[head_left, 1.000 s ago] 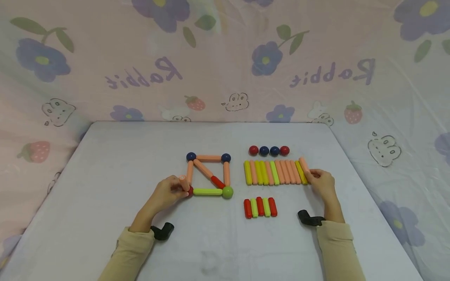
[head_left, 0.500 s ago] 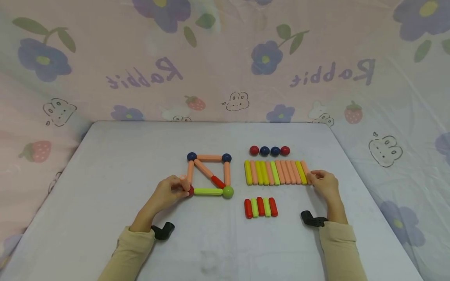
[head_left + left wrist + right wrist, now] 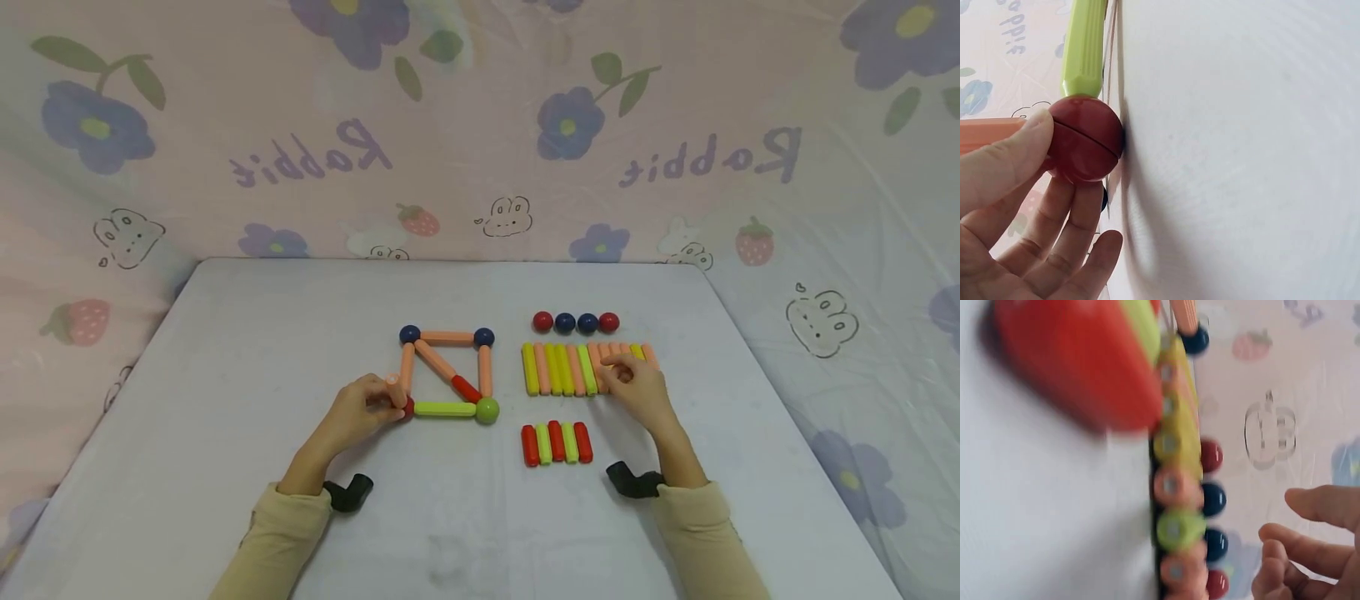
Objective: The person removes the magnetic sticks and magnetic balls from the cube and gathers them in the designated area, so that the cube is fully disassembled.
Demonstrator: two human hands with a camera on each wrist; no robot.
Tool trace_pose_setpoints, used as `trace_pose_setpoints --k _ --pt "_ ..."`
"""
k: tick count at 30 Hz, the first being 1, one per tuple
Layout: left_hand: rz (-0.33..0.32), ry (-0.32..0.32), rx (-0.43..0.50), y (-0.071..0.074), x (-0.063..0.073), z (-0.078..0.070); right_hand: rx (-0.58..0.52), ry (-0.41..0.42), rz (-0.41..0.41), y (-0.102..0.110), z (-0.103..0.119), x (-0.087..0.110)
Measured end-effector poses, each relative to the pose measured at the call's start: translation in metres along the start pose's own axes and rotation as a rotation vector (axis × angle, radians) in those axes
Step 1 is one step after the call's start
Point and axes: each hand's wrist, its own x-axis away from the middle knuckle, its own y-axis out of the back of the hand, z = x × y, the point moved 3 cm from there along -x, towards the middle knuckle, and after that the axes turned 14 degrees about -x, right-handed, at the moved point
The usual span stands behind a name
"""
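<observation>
At the near left corner of a square of magnetic sticks, my left hand (image 3: pixel 365 411) pinches a red ball (image 3: pixel 1085 139). An orange stick (image 3: pixel 988 134) rises from that ball beside the thumb, and a lime stick (image 3: pixel 445 409) runs from it to a green ball (image 3: pixel 487 410). Orange sticks and two dark blue balls (image 3: pixel 409 334) form the other sides. A diagonal of an orange stick (image 3: pixel 435 359) and a short red stick (image 3: pixel 466 387) crosses the square. My right hand (image 3: pixel 640 390) is over the row of sticks (image 3: pixel 558 369), thumb and fingers apart, holding nothing.
Behind the row lies a line of red and dark blue balls (image 3: pixel 565 322). In front of it is a short row of red and lime sticks (image 3: pixel 555 442). A patterned curtain (image 3: pixel 457 142) hangs behind the white table (image 3: pixel 315 308).
My right hand first laid an orange stick flat at the right end of the row, let go, and moved left over the row. My left hand stays on the red ball.
</observation>
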Motion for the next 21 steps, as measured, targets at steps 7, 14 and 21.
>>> trace_pose_setpoints --k 7,14,21 --pt "-0.008 -0.007 -0.017 -0.002 0.000 0.000 -0.080 0.102 0.172 -0.050 0.028 0.020" --pt "-0.006 0.006 -0.022 -0.002 0.001 0.001 -0.178 0.199 0.383 -0.095 0.064 0.037" --pt "-0.010 -0.007 -0.031 -0.002 -0.001 0.002 -0.261 0.251 0.543 -0.136 0.094 0.045"
